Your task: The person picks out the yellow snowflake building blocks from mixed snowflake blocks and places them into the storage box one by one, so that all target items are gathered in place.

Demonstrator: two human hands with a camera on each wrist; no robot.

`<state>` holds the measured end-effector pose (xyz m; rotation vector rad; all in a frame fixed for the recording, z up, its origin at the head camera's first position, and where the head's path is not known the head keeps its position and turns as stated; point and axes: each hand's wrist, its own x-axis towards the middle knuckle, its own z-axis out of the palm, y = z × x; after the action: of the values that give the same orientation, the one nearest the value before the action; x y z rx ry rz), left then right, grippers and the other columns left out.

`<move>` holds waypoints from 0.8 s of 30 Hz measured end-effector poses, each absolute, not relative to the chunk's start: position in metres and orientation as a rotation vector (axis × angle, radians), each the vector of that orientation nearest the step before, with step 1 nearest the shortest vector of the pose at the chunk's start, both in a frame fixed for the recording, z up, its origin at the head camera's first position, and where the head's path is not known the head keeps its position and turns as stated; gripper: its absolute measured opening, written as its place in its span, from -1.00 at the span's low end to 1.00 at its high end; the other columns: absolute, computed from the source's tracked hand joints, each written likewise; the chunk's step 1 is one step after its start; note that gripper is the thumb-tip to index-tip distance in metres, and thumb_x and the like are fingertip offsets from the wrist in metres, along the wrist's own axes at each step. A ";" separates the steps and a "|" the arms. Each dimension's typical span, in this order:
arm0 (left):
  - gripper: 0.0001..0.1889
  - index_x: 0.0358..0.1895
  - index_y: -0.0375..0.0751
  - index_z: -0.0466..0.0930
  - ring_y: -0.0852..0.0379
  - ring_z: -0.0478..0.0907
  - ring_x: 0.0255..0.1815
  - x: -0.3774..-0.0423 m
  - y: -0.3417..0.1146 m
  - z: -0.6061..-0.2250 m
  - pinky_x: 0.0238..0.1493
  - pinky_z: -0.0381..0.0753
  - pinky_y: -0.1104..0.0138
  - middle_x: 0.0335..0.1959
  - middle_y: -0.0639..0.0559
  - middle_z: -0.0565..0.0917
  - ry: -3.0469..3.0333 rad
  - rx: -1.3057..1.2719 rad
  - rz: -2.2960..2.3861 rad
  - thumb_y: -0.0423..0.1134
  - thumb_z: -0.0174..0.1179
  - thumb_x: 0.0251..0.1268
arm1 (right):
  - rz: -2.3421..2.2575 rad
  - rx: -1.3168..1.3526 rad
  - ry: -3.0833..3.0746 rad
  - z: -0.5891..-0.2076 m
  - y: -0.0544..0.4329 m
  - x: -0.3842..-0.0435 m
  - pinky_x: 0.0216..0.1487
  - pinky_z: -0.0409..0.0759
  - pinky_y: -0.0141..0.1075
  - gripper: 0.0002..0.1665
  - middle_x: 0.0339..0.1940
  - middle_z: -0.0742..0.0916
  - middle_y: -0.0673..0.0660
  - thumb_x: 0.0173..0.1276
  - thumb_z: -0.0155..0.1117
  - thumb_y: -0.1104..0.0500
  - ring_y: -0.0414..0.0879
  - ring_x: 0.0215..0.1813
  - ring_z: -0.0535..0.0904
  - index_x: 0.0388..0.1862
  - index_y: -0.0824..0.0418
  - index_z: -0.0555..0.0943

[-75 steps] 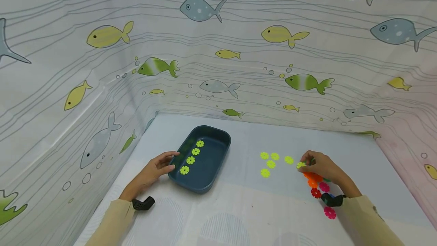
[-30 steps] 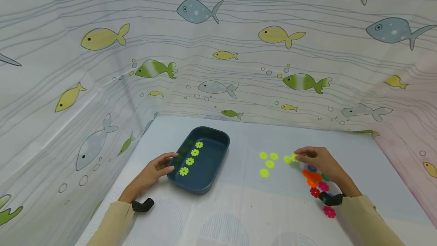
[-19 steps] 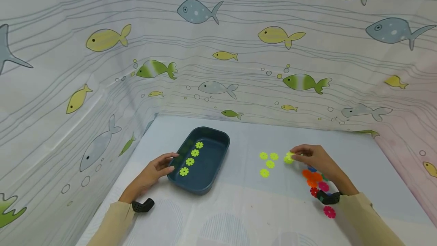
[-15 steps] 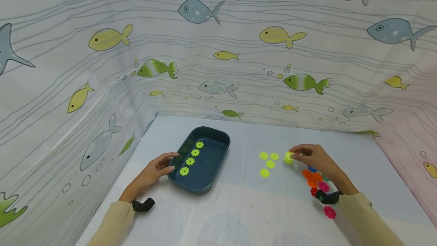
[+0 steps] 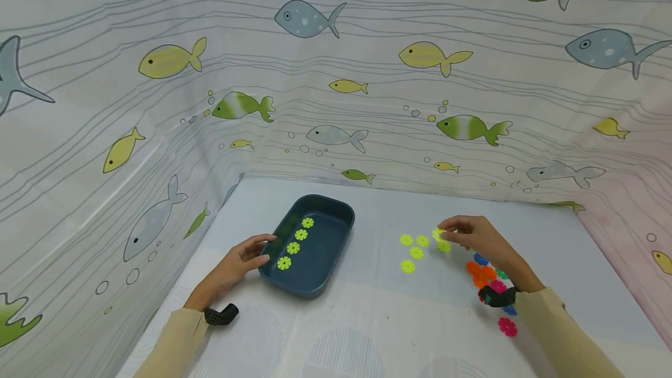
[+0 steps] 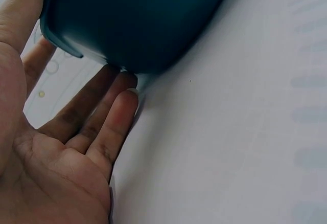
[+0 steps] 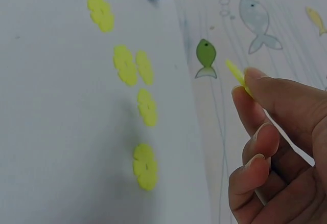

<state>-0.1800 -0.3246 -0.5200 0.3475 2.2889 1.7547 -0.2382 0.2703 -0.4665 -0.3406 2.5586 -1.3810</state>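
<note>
My left hand [image 5: 238,261] holds the near left side of a dark blue tray [image 5: 343,249], with the thumb at its rim. In the left wrist view, the other fingers [image 6: 120,121] lie against the tray's outer wall and underside. Inside the tray, several yellow notched building discs [image 5: 293,247] lie in a row. My right hand [image 5: 480,238] pinches another yellow disc [image 7: 235,71] between thumb and forefinger, raised off the table; the right wrist view shows it edge-on. Below and left of that hand, several yellow discs [image 5: 416,252] lie flat on the table.
Under and beside my right forearm lies a cluster of orange [image 5: 480,273], blue, green and pink discs, partly hidden. One pink disc [image 5: 507,326] sits nearer the front. Fish-patterned cloth walls [image 5: 388,115] stand behind and at both sides of the white table [image 5: 367,319].
My right hand has picked a yellow disc from the coloured cluster and carried it left, over the loose yellow discs, lifting it slightly. The left hand and tray have stayed put.
</note>
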 end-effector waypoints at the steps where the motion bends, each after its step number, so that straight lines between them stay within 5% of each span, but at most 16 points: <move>1: -0.45 0.50 -0.02 0.38 -0.31 0.24 0.52 -0.180 -0.325 -0.520 0.22 0.41 0.47 0.51 -0.26 0.34 2.289 0.347 1.754 -0.19 0.26 0.51 | -1.385 -0.346 2.555 -0.466 0.270 -0.239 -0.34 0.57 -0.16 -0.57 -0.08 0.76 0.15 0.40 0.44 -0.10 0.39 -0.17 0.54 0.10 0.12 0.73; 13: -0.44 0.50 0.05 0.39 -0.21 0.23 0.54 -0.181 -0.324 -0.520 0.42 0.30 -0.03 0.53 -0.15 0.33 2.312 0.300 1.727 -0.13 0.28 0.49 | -1.362 -0.433 2.557 -0.458 0.256 -0.248 -0.35 0.57 -0.19 -0.62 -0.12 0.75 0.14 0.42 0.43 -0.08 0.41 -0.22 0.54 0.09 0.09 0.73; 24: -0.45 0.50 0.05 0.40 -0.22 0.22 0.55 -0.181 -0.324 -0.521 0.42 0.30 -0.03 0.54 -0.14 0.33 2.322 0.322 1.724 -0.15 0.27 0.50 | -1.353 -0.468 2.533 -0.454 0.238 -0.256 -0.29 0.63 -0.11 -0.61 -0.10 0.76 0.10 0.42 0.43 -0.07 0.40 -0.16 0.56 0.10 0.08 0.73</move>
<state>-0.1808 -0.3237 -0.5210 0.3224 2.3217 1.7239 -0.2559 0.2384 -0.4538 -0.4680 2.5329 -1.3530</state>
